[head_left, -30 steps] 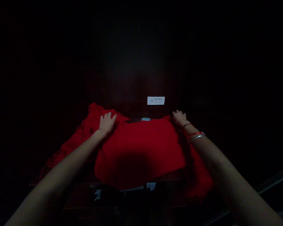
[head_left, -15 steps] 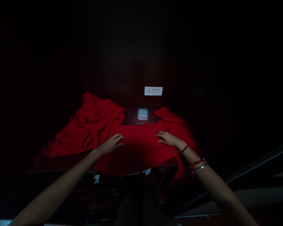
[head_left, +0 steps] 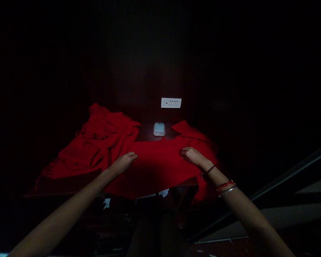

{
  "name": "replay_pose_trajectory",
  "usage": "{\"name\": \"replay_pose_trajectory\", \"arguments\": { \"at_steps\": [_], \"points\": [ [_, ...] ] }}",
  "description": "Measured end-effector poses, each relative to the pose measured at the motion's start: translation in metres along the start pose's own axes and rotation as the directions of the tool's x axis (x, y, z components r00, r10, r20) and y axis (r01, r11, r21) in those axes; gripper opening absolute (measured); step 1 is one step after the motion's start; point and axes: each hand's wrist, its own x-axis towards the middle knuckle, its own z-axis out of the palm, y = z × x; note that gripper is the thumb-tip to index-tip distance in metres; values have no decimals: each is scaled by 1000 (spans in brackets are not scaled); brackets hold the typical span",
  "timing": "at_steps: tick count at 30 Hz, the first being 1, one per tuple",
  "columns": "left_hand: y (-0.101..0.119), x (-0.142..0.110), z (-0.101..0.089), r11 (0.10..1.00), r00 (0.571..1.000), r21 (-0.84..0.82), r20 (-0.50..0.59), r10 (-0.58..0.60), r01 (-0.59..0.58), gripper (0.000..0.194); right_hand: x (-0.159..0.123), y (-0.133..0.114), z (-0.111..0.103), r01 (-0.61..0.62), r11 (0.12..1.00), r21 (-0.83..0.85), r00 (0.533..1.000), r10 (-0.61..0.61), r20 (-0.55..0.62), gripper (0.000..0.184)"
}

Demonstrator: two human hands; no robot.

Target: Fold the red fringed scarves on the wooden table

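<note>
A red fringed shawl (head_left: 157, 160) lies over the table, its middle stretch spread fairly smooth between my hands. My left hand (head_left: 124, 161) is closed, fingers curled into the cloth on the left of that stretch. Opposite it, my right hand (head_left: 193, 156) grips the cloth too, its fingertips bunched and partly hidden. Crumpled folds of red cloth with fringe (head_left: 93, 142) heap up at the left. More red cloth (head_left: 188, 129) is folded at the right, and some hangs over the front edge.
A phone-like device with a lit screen (head_left: 159, 129) lies at the back of the dark table (head_left: 61, 187). Behind it a white socket panel (head_left: 171, 102) is on the wall. White paper-like scraps (head_left: 106, 203) show below the table's front edge. The surroundings are very dark.
My fingers, spread and resting on the cloth before, have curled in and closed on it. My right hand has moved slightly right relative to the cloth. The whole view has shifted a little.
</note>
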Motion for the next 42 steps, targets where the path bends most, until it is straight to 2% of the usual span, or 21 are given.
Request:
{"name": "replay_pose_trajectory", "arguments": {
  "at_steps": [2, 4, 6, 10, 12, 14, 16, 19, 21, 24, 26, 29, 32, 34, 36, 39, 42],
  "points": [
    [0, -2, -2, 1000, 1000, 13, 14, -22, 22, 24, 1, -1, 0, -31, 999, -36, 1000, 31, 6, 19],
    [-1, -3, -7, 998, 998, 39, 33, -49, 47, 27, 2, 1, -4, -51, 999, -13, 998, 50, -43, 19],
    [-3, -2, -16, 993, 995, 76, 45, -91, 87, 32, 2, 5, -13, -85, 994, 62, 982, 94, -161, 18],
    [-1, 11, -47, 979, 983, 104, 38, -181, 176, 33, 8, 13, -43, -101, 973, 208, 911, 175, -374, 14],
    [12, 23, -61, 987, 986, 0, 50, -160, 160, 30, 16, 12, -60, -69, 970, 234, 886, 167, -433, 13],
    [34, 39, -69, 980, 993, -162, 41, -107, 112, 36, 27, 7, -78, -31, 970, 242, 867, 147, -476, 14],
    [58, 58, -68, 955, 990, -272, -41, -136, 120, 44, 37, 1, -98, 3, 970, 243, 855, 124, -504, 16],
    [73, 80, -64, 902, 942, -411, -232, -242, 130, 30, 44, -3, -125, 30, 967, 253, 869, 100, -484, 19],
    [64, 86, -71, 855, 906, -512, -319, -279, 83, 23, 42, -1, -139, 33, 960, 278, 903, 91, -420, 22],
    [28, 82, -105, 818, 907, -575, -351, -231, -14, 26, 34, 7, -147, 39, 928, 370, 969, 56, -241, 29],
    [4, 73, -140, 832, 915, -554, -332, -229, 7, 31, 32, 12, -143, 24, 886, 463, 996, 17, -84, 35],
    [-18, 58, -197, 846, 855, -517, -374, -360, 130, 36, 36, 13, -127, -43, 827, 561, 998, 4, 69, 40],
    [-26, 42, -244, 853, 760, -470, -461, -458, 228, 45, 48, 13, -107, -71, 832, 550, 995, 23, 93, 38],
    [-29, 31, -265, 843, 684, -440, -512, -520, 311, 49, 55, 14, -94, -85, 862, 500, 995, 47, 88, 36],
    [-32, 21, -278, 815, 616, -432, -538, -576, 385, 50, 60, 14, -82, -123, 885, 448, 992, 98, 79, 33],
    [-32, 9, -286, 756, 519, -469, -550, -654, 456, 46, 64, 12, -68, -196, 912, 360, 981, 182, 74, 25],
    [-26, 1, -291, 706, 389, -536, -593, -705, 463, 42, 66, 10, -61, -282, 924, 257, 959, 283, 35, 22]
  ]
}}
